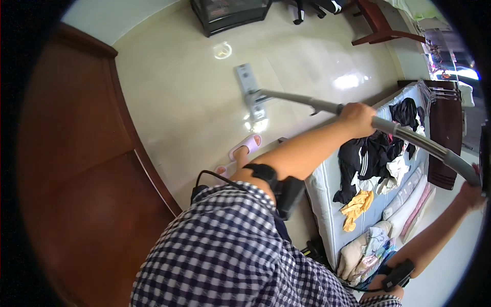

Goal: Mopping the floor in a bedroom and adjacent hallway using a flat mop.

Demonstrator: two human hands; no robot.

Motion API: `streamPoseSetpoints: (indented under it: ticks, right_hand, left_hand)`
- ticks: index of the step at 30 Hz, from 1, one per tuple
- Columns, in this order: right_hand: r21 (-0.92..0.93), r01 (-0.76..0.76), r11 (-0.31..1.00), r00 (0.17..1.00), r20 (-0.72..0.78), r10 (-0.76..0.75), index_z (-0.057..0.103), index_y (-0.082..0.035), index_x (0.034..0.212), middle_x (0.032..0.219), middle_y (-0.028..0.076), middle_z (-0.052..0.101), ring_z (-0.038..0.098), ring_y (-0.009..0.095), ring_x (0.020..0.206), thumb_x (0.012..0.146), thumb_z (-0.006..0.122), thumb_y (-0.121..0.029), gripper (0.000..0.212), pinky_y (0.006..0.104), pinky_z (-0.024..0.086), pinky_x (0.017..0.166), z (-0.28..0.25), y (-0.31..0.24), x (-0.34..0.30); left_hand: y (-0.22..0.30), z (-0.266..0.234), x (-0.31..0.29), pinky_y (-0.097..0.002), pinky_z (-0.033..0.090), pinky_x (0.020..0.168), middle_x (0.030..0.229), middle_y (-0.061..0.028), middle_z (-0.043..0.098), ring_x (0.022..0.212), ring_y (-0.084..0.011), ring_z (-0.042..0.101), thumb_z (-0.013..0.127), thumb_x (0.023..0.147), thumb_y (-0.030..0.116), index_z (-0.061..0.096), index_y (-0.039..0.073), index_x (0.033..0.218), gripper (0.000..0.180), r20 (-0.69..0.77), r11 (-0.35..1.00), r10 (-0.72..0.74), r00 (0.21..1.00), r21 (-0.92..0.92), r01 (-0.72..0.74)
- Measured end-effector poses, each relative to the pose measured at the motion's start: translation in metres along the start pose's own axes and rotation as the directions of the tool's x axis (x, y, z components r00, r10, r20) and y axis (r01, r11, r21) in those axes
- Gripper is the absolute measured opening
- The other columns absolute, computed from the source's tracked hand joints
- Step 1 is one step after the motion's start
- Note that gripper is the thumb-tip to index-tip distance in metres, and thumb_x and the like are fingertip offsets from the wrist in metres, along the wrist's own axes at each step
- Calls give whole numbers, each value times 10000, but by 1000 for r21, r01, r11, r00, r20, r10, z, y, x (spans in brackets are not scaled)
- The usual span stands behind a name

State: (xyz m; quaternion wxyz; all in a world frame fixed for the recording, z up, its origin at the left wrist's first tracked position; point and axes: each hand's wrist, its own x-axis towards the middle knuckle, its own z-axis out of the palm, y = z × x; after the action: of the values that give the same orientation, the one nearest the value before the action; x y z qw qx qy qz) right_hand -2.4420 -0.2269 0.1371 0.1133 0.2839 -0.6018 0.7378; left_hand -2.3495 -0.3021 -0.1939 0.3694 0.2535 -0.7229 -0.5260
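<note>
Stretching floor point(179, 87): pale and glossy, cut short by the fisheye's dark rim; glare blots out patches of it.
Brown door point(76, 153): along the left, its outer side fading into the black border.
Mattress point(327, 220): light blue, on the right, much of its top covered by laundry.
Checked shirt point(215, 245): across the bottom, hiding most of the wearer's legs.
Mop point(327, 106): grey pole slanting from the floor up to the right; its flat head point(247, 79) lies on the tiles (the underside is out of sight).
Black cabinet point(232, 15): cropped by the top edge.
Dark clothes point(376, 158): heaped on the mattress, partly behind the pole, single garments hard to separate.
Left hand point(358, 120): closed around the middle of the pole, palm hidden.
Right hand point(471, 195): wrapped around the pole's upper end, close to the rim (dim there, so its fingers are hard to make out).
Yellow cloth point(357, 207): crumpled beside the dark clothes.
Lilac slippers point(250, 146): one plain below the mop head, the other partly covered by the left arm's cable.
</note>
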Motion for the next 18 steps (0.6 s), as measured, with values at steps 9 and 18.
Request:
streamPoseSetpoints:
  ticks: [9,18]
  right_hand:
    - [102,-548,830,780,421,464,467,-72,758,628,60,451,527,223,618,861,467,-167,140,428,476,691,-24,52,-255]
    - [518,-577,631,554,816,-163,431,-80,868,713,104,503,532,218,693,799,555,-267,234,367,454,702,-20,-31,-209]
  left_hand:
    - [-106,-186,-242,-439,463,573,628,-143,594,623,-352,588,692,563,240,576,91,594,191,-95,867,-231,968,431,249]
    - [-21,-231,-219,-429,473,580,651,-119,612,632,-338,595,663,591,206,603,109,632,121,36,917,-141,989,381,117]
